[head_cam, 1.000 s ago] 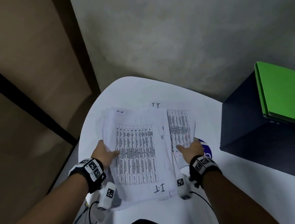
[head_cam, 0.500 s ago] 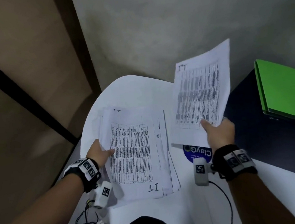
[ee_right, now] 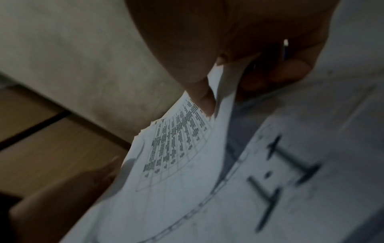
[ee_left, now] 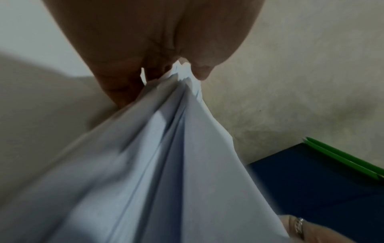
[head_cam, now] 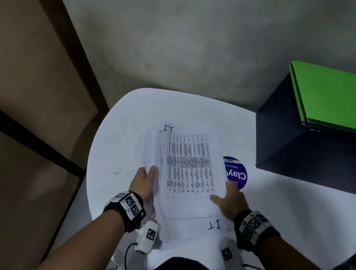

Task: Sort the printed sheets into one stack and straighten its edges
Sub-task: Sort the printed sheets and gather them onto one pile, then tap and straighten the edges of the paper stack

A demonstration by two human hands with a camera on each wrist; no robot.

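A stack of printed sheets (head_cam: pixel 183 229) lies on the round white table (head_cam: pixel 127 123), its left edges fanned out unevenly. My left hand (head_cam: pixel 143 183) grips the stack's left edge; in the left wrist view thumb and fingers (ee_left: pixel 122 85) pinch several sheets (ee_left: pixel 166 164). The top sheet (head_cam: pixel 189 166), printed with a table, lies on the stack and is offset toward the far side. My right hand (head_cam: pixel 231 199) pinches its near right corner. In the right wrist view that sheet (ee_right: pixel 176 156) curls up above a page marked "1.1" (ee_right: pixel 290 172).
A round blue sticker (head_cam: pixel 235 172) sits on the table just right of the stack. Further right stands a dark box (head_cam: pixel 297 154) with a green folder (head_cam: pixel 335 103) on top. A grey wall is behind the table. Cables hang off the near left edge.
My right hand has brought the lifted sheet from the right down onto the stack. My left hand has stayed at the stack's left edge.
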